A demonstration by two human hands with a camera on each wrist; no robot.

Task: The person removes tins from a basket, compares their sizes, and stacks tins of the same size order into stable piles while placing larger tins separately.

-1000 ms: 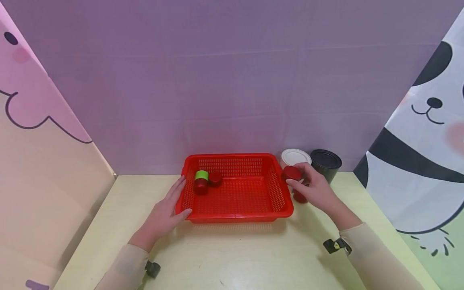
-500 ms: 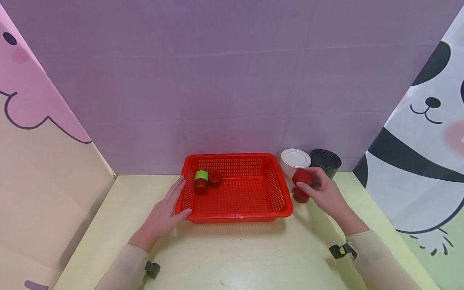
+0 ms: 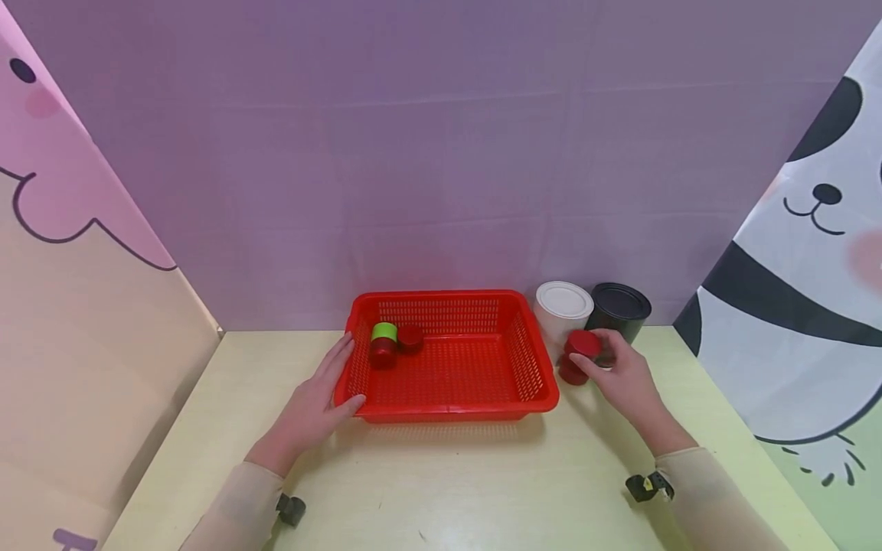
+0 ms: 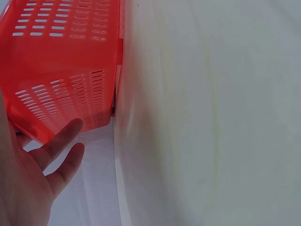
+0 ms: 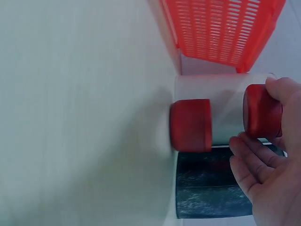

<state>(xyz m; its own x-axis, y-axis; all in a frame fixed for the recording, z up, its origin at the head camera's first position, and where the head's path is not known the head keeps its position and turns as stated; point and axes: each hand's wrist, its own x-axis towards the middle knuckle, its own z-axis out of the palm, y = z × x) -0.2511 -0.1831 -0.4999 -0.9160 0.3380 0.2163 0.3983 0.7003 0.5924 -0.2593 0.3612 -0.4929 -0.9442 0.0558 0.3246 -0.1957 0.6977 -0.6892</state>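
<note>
In the head view my right hand [image 3: 623, 377] pinches a short red cylinder [image 3: 583, 343] between thumb and fingertips. Directly below stands a second red cylinder [image 5: 190, 125] on the table; the right wrist view shows a gap between the two. My left hand [image 3: 310, 413] rests with straight fingers on the left side of a red perforated plastic basket [image 3: 448, 409], thumb by its front corner. Inside the basket, near its left wall, are a red piece [image 3: 382, 353] with a green piece [image 3: 383, 331] against it and another red cylinder [image 3: 410, 338].
A white lidded can [image 3: 564, 300] and a black lidded can [image 3: 621, 301] stand side by side right of the basket, just behind the red cylinders. A purple backdrop [image 3: 448, 153] closes the rear of the pale table [image 3: 441, 490].
The right hand has carried its red cylinder from beside the basket's right rim rightward and down, over the standing red cylinder. The left hand and basket have stayed put.
</note>
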